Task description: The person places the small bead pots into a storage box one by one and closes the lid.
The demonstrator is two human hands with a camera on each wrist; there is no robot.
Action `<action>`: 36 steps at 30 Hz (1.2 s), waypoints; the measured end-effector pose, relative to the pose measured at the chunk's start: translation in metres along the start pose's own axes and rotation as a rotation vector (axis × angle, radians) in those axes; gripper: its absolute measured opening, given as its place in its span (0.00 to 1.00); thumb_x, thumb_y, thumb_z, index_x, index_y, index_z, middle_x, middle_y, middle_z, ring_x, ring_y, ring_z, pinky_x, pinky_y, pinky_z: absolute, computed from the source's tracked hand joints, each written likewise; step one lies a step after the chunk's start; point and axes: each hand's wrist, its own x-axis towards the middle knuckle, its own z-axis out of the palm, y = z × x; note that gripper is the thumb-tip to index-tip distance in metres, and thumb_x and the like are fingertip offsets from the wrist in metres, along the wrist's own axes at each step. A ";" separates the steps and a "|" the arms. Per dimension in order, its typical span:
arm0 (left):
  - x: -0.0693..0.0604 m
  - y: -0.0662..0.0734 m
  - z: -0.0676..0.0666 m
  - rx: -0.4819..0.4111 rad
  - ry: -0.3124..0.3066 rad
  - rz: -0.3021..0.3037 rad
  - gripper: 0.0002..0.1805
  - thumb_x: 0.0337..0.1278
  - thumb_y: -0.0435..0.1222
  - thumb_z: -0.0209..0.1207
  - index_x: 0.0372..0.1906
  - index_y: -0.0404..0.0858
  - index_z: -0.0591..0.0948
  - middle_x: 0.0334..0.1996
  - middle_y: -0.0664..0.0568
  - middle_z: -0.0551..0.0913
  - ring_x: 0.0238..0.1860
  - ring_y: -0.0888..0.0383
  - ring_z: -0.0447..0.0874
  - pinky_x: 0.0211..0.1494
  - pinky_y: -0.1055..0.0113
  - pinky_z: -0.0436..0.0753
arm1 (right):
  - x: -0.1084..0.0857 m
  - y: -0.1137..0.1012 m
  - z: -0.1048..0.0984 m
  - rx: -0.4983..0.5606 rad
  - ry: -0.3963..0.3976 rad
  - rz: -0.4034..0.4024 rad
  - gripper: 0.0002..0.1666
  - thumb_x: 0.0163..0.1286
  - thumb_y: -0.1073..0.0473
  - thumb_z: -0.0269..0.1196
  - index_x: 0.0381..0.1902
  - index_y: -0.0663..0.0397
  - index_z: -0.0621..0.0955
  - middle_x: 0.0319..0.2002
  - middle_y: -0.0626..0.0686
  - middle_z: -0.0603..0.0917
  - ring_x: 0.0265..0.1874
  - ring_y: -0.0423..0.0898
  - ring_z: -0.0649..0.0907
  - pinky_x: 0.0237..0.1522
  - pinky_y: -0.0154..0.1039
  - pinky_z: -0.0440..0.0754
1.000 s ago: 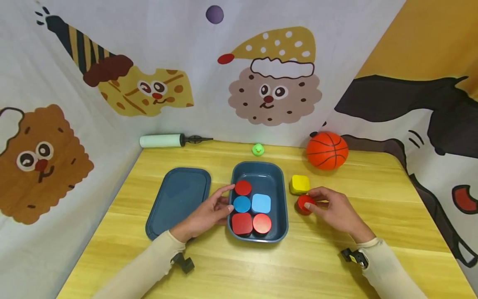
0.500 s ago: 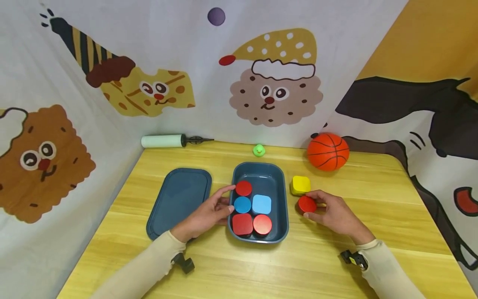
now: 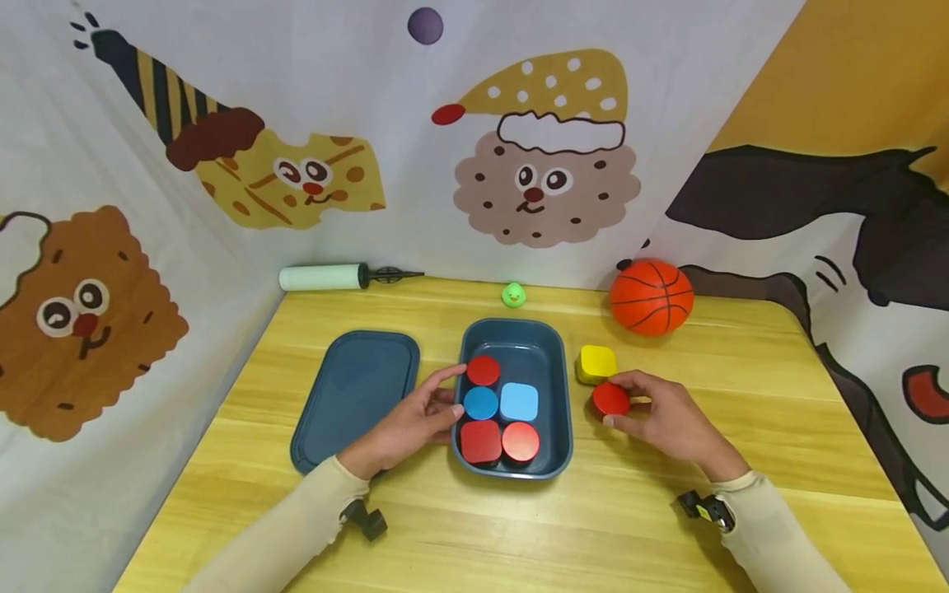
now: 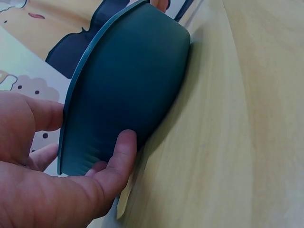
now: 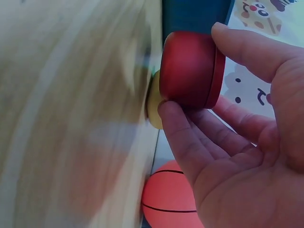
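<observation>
My right hand (image 3: pixel 667 416) pinches a round red tin (image 3: pixel 611 400) between thumb and fingers. In the right wrist view the tin (image 5: pixel 187 71) is tilted on its side relative to the camera, its lid edge toward the palm. Just behind it sits a yellow square tin (image 3: pixel 596 364). My left hand (image 3: pixel 408 424) holds the left rim of a dark blue rectangular container (image 3: pixel 544 471). In the left wrist view a fingertip (image 4: pixel 126 140) presses the container's outer wall (image 4: pixel 128 71). Inside the container stand several red and blue tins, among them a light blue square one (image 3: pixel 519 403).
A dark blue lid (image 3: pixel 356 395) lies left of the container. Along the back are a pale green hand pump (image 3: pixel 322 277), a small green duck (image 3: pixel 513 295) and an orange basketball (image 3: pixel 652 297). A printed cloth (image 3: pixel 415 181) hangs behind the wooden table (image 3: pixel 474 535).
My right thumb has slid from the red tin's top to its near side, and the tin sits very slightly farther back. My left hand and the container stay where they were.
</observation>
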 end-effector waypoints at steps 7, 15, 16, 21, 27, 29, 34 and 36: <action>-0.001 0.000 0.000 -0.007 -0.005 -0.004 0.37 0.81 0.40 0.57 0.84 0.59 0.56 0.69 0.35 0.69 0.59 0.52 0.81 0.58 0.53 0.89 | 0.003 -0.006 -0.004 0.005 0.014 -0.021 0.36 0.61 0.53 0.81 0.63 0.60 0.81 0.56 0.58 0.87 0.53 0.56 0.86 0.49 0.47 0.91; 0.000 0.000 0.000 -0.013 -0.010 0.000 0.37 0.81 0.39 0.57 0.85 0.58 0.56 0.69 0.34 0.69 0.60 0.52 0.81 0.58 0.52 0.90 | 0.009 -0.018 -0.008 -0.018 0.055 -0.056 0.36 0.63 0.50 0.80 0.64 0.58 0.81 0.56 0.58 0.88 0.51 0.55 0.87 0.50 0.52 0.91; 0.000 0.000 0.000 -0.013 -0.009 0.000 0.37 0.81 0.39 0.57 0.85 0.58 0.56 0.69 0.34 0.69 0.60 0.52 0.81 0.58 0.52 0.89 | 0.010 -0.019 -0.009 -0.017 0.057 -0.057 0.36 0.63 0.49 0.80 0.64 0.58 0.81 0.56 0.58 0.88 0.51 0.56 0.87 0.50 0.53 0.90; -0.001 0.001 0.000 -0.016 -0.010 -0.003 0.37 0.81 0.39 0.57 0.85 0.57 0.56 0.69 0.34 0.69 0.60 0.52 0.81 0.58 0.52 0.89 | 0.014 -0.026 -0.011 -0.029 0.072 -0.059 0.37 0.64 0.48 0.79 0.66 0.57 0.80 0.57 0.58 0.88 0.50 0.56 0.88 0.51 0.57 0.90; -0.001 0.003 0.000 -0.017 -0.017 -0.002 0.38 0.81 0.39 0.57 0.85 0.56 0.55 0.69 0.34 0.70 0.60 0.52 0.82 0.58 0.52 0.90 | 0.022 -0.038 -0.012 -0.041 0.083 -0.076 0.38 0.63 0.51 0.80 0.67 0.58 0.80 0.58 0.59 0.87 0.50 0.56 0.89 0.51 0.56 0.90; -0.001 0.003 0.000 -0.015 -0.013 -0.003 0.37 0.81 0.39 0.57 0.85 0.56 0.56 0.68 0.34 0.70 0.59 0.52 0.82 0.57 0.53 0.90 | 0.026 -0.043 -0.011 -0.032 0.084 -0.081 0.38 0.63 0.52 0.80 0.67 0.58 0.80 0.59 0.59 0.87 0.50 0.56 0.89 0.51 0.56 0.90; 0.000 0.003 -0.001 -0.010 -0.003 -0.004 0.37 0.80 0.39 0.58 0.84 0.57 0.57 0.68 0.34 0.70 0.58 0.52 0.82 0.56 0.54 0.90 | 0.037 -0.051 -0.005 0.002 0.078 -0.083 0.38 0.63 0.54 0.79 0.68 0.58 0.80 0.60 0.58 0.86 0.51 0.55 0.88 0.52 0.59 0.89; 0.000 0.003 0.000 -0.010 -0.004 -0.003 0.37 0.80 0.38 0.58 0.84 0.57 0.57 0.68 0.34 0.70 0.58 0.52 0.82 0.56 0.53 0.90 | 0.040 -0.054 -0.001 0.010 0.078 -0.087 0.38 0.63 0.54 0.79 0.68 0.57 0.80 0.61 0.57 0.86 0.52 0.54 0.87 0.52 0.58 0.90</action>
